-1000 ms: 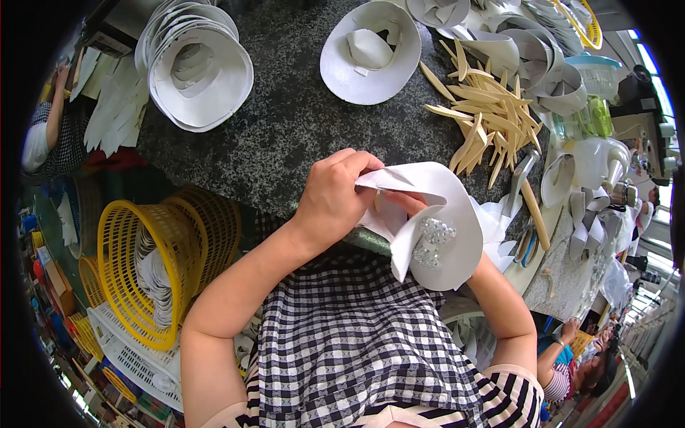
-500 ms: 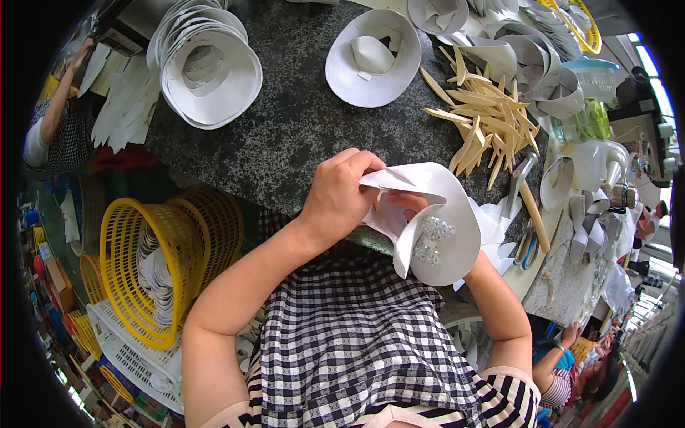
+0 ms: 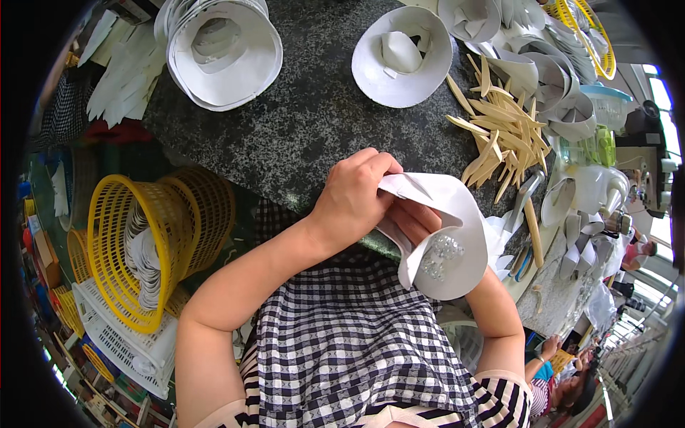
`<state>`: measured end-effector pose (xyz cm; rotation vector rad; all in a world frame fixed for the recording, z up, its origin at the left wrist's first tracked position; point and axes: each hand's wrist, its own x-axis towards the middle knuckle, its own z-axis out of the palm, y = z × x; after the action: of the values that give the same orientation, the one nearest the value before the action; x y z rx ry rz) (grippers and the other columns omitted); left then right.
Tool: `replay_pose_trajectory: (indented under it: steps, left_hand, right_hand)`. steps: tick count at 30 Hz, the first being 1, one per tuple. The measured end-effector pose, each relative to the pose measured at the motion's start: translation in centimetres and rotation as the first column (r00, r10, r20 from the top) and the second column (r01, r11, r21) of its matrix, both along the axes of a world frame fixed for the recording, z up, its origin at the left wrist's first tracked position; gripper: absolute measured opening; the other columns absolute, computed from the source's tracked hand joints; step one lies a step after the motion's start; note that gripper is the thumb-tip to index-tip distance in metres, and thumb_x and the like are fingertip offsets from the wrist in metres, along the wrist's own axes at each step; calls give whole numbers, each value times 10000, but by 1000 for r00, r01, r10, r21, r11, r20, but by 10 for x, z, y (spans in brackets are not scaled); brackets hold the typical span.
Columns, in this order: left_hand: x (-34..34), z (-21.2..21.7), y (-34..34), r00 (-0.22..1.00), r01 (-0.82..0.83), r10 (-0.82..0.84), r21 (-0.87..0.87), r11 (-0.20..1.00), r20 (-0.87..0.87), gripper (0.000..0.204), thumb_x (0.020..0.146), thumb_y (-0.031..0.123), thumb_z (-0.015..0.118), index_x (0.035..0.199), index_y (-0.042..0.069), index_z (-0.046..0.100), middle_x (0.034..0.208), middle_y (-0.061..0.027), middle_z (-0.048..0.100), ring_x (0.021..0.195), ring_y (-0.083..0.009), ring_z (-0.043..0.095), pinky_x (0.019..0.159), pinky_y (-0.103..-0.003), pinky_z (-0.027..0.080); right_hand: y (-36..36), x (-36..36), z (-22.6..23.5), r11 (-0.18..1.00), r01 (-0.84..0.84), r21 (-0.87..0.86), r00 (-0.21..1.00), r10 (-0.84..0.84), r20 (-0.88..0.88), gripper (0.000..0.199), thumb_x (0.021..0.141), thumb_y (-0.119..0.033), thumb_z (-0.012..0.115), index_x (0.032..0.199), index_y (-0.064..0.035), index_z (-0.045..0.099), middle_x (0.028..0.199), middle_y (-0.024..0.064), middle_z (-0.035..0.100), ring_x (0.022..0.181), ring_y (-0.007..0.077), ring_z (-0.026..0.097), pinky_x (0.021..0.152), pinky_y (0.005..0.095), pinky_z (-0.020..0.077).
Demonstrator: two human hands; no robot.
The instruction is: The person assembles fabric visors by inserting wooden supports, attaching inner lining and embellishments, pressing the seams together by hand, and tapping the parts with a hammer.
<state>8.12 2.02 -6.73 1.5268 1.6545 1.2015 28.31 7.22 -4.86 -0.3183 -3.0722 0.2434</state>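
Note:
A curved white shoe upper (image 3: 467,250) with a cluster of glittering beads is held in front of my checked apron. My left hand (image 3: 353,196) is closed, thumb and fingers pinching its upper left edge. My right hand (image 3: 417,220) reaches around from the right, mostly hidden behind the upper. Its fingers show inside the fold, closed on the material close to the left hand's fingertips. On the dark speckled table (image 3: 300,114), beyond my hands, lies a round white piece (image 3: 364,75) with a smaller folded piece in it.
Nested white pieces (image 3: 228,78) stand far left, wooden sticks (image 3: 506,135) pile up right. A hammer (image 3: 533,232) and blue-handled scissors (image 3: 524,262) lie by my right forearm. Yellow baskets (image 3: 100,250) stand lower left; a co-worker (image 3: 556,389) is at the lower right.
The view has shifted, so the table things sit further right. My right fingers show more within the fold and sit closer to my left hand, which keeps pinching the edge.

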Motion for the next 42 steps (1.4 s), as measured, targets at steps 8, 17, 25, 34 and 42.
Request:
replay_pose_trajectory:
  steps: [8, 17, 25, 34, 42]
  left_hand:
    - [0, 3, 2, 998, 44, -43, -16, 999, 46, 209, 759, -25, 699, 966, -2, 686, 892, -139, 681, 811, -300, 697, 706, -376, 555]
    - [-1, 0, 2, 999, 27, -27, -5, 1000, 34, 242, 723, -47, 669, 960, -1, 684, 892, -148, 683, 810, -319, 693, 713, -384, 556]
    - [-4, 2, 8, 999, 27, -26, -22, 999, 43, 186, 729, -1, 706, 915, 8, 709, 870, -138, 706, 793, -294, 708, 698, -367, 562]
    - [-17, 20, 13, 875, 120, 89, -391, 912, 476, 155, 764, 129, 738, 797, -21, 720, 720, -114, 723, 691, -146, 699, 669, -310, 548]
    - [-44, 59, -13, 268, 494, -87, -60, 867, 959, 763, 913, 448, 734, 1416, -44, 441, 1410, -170, 520, 1299, -219, 528, 1100, -384, 423]
  right_hand:
    - [6, 13, -22, 738, 200, -644, 929, -352, -115, 318, 988, -78, 629, 1302, -28, 613, 1244, 92, 639, 1115, 153, 631, 966, 269, 517]
    - [20, 6, -24, 979, -29, -204, 966, -24, -256, 412, 959, -168, 697, 1337, -42, 590, 1164, 59, 684, 989, 144, 667, 822, 353, 558]
    - [5, 8, 0, 675, 177, -717, 950, -307, -54, 541, 757, -178, 739, 1276, -67, 629, 1234, 120, 639, 1196, 297, 586, 1012, 461, 450]
    - [-1, -3, 26, 893, 169, -416, 872, -332, -359, 319, 786, 27, 774, 1076, -46, 661, 1019, 103, 671, 989, 294, 643, 856, 396, 531]
    - [18, 4, 46, 309, -255, -916, 725, -565, -393, 146, 915, -130, 703, 978, 1, 719, 1046, 133, 633, 999, 270, 626, 876, 389, 506]
